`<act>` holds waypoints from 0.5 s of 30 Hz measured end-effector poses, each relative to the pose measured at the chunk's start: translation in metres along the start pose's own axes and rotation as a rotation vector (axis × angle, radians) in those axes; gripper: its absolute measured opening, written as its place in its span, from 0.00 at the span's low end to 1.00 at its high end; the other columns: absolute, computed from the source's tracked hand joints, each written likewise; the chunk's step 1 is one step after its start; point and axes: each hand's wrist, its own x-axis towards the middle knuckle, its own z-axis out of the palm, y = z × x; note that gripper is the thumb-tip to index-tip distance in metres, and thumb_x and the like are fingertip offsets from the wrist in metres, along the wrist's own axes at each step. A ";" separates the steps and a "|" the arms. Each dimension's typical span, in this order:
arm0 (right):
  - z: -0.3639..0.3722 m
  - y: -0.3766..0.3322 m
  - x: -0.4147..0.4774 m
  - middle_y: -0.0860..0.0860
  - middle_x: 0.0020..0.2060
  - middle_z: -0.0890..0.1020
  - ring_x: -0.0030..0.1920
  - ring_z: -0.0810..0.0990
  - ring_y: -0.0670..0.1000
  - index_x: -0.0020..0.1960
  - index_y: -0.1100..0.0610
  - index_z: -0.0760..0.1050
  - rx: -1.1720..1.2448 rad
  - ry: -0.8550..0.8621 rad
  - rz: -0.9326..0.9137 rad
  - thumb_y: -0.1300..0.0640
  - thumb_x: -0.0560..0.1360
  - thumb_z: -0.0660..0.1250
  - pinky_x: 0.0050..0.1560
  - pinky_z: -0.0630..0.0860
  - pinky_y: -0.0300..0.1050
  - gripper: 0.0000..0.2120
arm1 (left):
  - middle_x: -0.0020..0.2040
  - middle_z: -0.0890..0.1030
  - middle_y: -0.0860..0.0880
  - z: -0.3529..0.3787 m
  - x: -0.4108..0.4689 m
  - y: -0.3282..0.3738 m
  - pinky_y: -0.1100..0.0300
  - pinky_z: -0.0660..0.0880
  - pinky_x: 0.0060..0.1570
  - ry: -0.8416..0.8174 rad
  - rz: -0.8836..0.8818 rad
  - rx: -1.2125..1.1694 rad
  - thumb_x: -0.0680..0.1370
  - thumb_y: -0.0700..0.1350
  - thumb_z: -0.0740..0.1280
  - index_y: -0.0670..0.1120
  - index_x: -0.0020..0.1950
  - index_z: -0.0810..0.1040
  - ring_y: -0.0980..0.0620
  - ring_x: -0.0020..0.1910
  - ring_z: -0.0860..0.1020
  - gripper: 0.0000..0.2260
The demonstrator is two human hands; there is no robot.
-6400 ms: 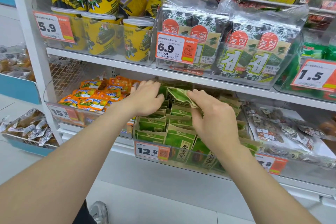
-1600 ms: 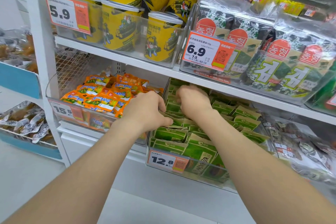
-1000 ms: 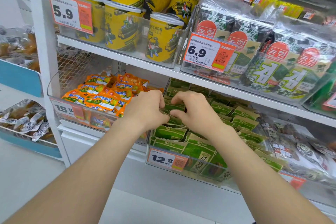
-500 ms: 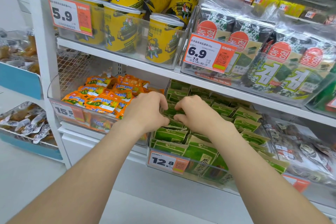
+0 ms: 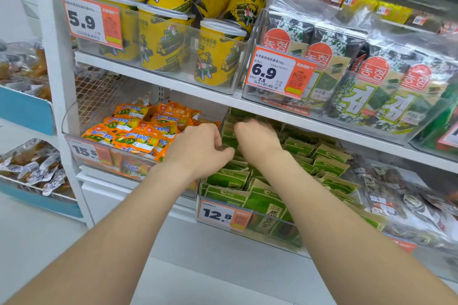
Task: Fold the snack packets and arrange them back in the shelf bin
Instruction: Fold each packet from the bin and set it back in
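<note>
Right hand (image 5: 257, 141) now reaches farther back-left in the clear plastic bin (image 5: 277, 230), beside left hand (image 5: 198, 148); curled fingers' hold unseen. Light, crinkly green snack packets (image 5: 228, 178): pinch top flaps.

Bare left forearm (image 5: 119, 225), bare right forearm (image 5: 329, 218); bare left hand (image 5: 198, 148), right hand (image 5: 257, 141)

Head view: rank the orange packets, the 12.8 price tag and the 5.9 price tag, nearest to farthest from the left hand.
1. orange packets, just left of the left hand, same level.
2. 12.8 price tag, below it, toward the viewer.
3. 5.9 price tag, high up, far left.
</note>
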 end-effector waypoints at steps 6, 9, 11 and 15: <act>0.001 0.012 -0.040 0.54 0.64 0.78 0.61 0.80 0.58 0.73 0.51 0.74 0.283 0.041 -0.088 0.45 0.85 0.64 0.60 0.80 0.58 0.20 | 0.54 0.79 0.56 -0.018 -0.009 0.004 0.49 0.80 0.53 -0.184 -0.006 -0.002 0.63 0.64 0.72 0.57 0.56 0.75 0.51 0.54 0.77 0.25; 0.000 0.019 -0.053 0.51 0.60 0.80 0.61 0.79 0.55 0.68 0.49 0.80 0.301 0.090 -0.062 0.44 0.80 0.71 0.62 0.79 0.55 0.19 | 0.53 0.78 0.55 -0.021 -0.012 0.004 0.46 0.80 0.52 -0.179 -0.027 -0.043 0.66 0.60 0.77 0.55 0.54 0.73 0.53 0.52 0.76 0.23; -0.002 0.019 -0.051 0.51 0.57 0.82 0.60 0.79 0.56 0.64 0.49 0.83 0.248 0.031 -0.091 0.44 0.80 0.72 0.62 0.78 0.57 0.15 | 0.52 0.78 0.54 -0.020 -0.013 0.004 0.46 0.80 0.52 -0.168 -0.026 -0.050 0.67 0.58 0.79 0.53 0.53 0.72 0.52 0.51 0.77 0.23; -0.008 0.012 -0.037 0.52 0.49 0.85 0.54 0.83 0.57 0.55 0.51 0.87 0.152 0.023 -0.132 0.54 0.80 0.69 0.53 0.82 0.56 0.08 | 0.53 0.78 0.54 -0.016 -0.011 0.004 0.47 0.78 0.55 -0.108 -0.008 -0.074 0.67 0.62 0.81 0.51 0.52 0.74 0.50 0.56 0.76 0.25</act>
